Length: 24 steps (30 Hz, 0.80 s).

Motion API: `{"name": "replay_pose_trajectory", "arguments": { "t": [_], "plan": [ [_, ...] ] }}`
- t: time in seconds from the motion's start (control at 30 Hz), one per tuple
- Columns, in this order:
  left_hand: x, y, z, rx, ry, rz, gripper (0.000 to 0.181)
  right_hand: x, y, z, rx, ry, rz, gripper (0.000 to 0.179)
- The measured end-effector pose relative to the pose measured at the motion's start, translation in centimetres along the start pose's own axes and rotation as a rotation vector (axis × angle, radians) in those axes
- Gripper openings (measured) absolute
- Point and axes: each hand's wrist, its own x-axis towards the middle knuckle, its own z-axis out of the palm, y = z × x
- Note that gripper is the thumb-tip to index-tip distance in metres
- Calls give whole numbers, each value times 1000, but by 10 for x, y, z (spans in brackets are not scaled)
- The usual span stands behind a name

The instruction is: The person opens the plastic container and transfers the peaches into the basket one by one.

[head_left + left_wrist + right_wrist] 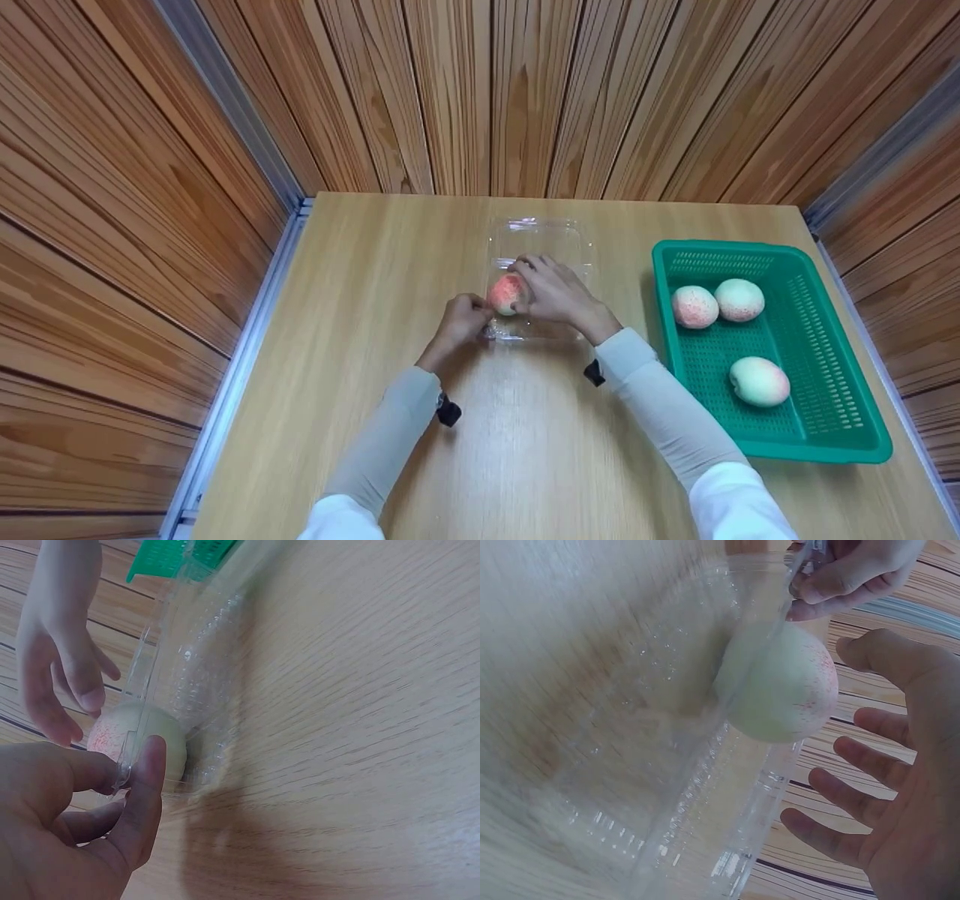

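A clear plastic clamshell box [541, 238] lies with its lid folded back on the wooden table. In its near left corner sits a pale peach with a red blush [505, 294]. My left hand [462, 319] pinches the box's rim beside that peach between thumb and fingers, as the left wrist view shows. Over the box, my right hand [556, 291] is at the peach's right side. Its fingers [855, 799] are spread and relaxed in the right wrist view, with a gap between them and the peach.
To the right stands a green plastic basket [847, 446]. It holds a speckled pink peach [694, 307], a whitish peach [740, 300] close against it, and a pale peach [760, 382] nearer me. Wood-plank walls [517, 97] enclose the table's back and sides.
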Motion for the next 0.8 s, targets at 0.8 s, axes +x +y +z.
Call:
{"name": "replay_pose_trajectory", "arguments": {
  "t": [0.8],
  "plan": [
    [-2,1,0,-25,3,13,18,8,-5,19,55,-23,-29,70]
  ]
}}
